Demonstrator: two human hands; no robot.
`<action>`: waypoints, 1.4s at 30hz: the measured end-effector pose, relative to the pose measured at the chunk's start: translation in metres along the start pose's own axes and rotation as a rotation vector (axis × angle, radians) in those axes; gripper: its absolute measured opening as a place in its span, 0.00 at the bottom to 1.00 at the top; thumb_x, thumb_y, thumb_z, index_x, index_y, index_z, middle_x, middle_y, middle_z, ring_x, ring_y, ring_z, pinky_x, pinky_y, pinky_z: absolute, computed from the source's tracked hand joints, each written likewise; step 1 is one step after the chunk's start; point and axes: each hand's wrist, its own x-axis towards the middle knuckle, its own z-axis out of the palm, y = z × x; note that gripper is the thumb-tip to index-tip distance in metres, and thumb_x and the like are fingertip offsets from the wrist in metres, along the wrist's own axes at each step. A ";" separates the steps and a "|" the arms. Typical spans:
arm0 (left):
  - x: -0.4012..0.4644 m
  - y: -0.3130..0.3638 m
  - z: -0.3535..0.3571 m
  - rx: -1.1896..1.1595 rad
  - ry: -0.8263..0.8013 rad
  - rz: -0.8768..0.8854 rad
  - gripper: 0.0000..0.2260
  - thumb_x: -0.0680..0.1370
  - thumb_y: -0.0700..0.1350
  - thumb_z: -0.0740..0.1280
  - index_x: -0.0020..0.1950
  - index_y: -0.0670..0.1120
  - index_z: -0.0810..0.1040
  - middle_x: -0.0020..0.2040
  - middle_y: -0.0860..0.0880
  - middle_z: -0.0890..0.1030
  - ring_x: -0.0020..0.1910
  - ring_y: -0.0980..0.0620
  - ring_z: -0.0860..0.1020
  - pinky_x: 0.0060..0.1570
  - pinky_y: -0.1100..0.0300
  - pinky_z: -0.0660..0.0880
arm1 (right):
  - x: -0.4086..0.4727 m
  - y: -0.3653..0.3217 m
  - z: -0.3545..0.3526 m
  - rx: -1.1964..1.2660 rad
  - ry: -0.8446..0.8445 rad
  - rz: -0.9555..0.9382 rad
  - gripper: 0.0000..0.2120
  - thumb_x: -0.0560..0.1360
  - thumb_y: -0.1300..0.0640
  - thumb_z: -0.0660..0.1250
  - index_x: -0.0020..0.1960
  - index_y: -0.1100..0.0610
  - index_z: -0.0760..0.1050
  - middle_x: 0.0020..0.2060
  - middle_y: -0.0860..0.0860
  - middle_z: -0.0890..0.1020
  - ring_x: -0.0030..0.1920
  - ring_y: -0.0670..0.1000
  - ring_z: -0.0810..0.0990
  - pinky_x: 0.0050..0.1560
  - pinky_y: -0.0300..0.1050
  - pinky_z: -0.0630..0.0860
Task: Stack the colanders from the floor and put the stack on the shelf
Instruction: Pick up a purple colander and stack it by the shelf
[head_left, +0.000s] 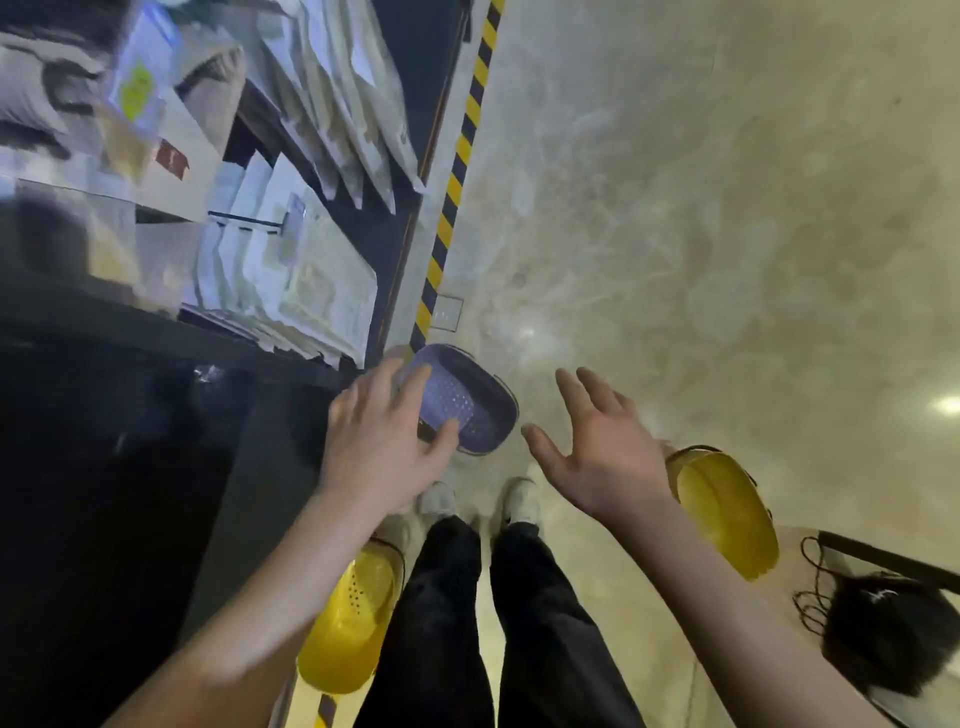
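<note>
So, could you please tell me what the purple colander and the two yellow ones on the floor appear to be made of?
The purple colander looks like moulded plastic: uniform matte colour, small punched holes, thick rounded rim. The yellow colander by the left leg and the yellow colander at right look like the same plastic, slightly glossier. Blur leaves this uncertain.

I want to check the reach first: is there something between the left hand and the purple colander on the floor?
Nothing visible. The left hand is open, and its fingers overlap the purple colander in this view. No object shows between them. Whether they touch it, I cannot tell.
</note>
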 end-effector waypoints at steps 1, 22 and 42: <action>0.016 -0.009 0.022 0.010 -0.027 0.002 0.31 0.77 0.61 0.62 0.76 0.46 0.67 0.74 0.44 0.66 0.71 0.41 0.67 0.66 0.43 0.65 | 0.015 0.006 0.023 0.003 -0.011 -0.001 0.33 0.75 0.35 0.60 0.73 0.54 0.64 0.69 0.57 0.73 0.63 0.64 0.73 0.56 0.56 0.76; 0.272 -0.191 0.474 -0.091 -0.042 -0.138 0.37 0.74 0.65 0.64 0.78 0.52 0.55 0.70 0.41 0.67 0.62 0.36 0.74 0.52 0.42 0.75 | 0.194 0.141 0.501 0.662 -0.098 0.532 0.34 0.76 0.46 0.66 0.75 0.58 0.57 0.62 0.56 0.78 0.60 0.58 0.78 0.52 0.45 0.72; 0.083 -0.012 0.024 -0.135 0.186 -0.194 0.37 0.77 0.63 0.62 0.79 0.45 0.58 0.74 0.42 0.68 0.66 0.34 0.71 0.56 0.39 0.72 | 0.069 0.052 0.001 0.227 0.224 0.151 0.42 0.76 0.37 0.62 0.80 0.58 0.52 0.66 0.61 0.71 0.63 0.64 0.71 0.62 0.59 0.71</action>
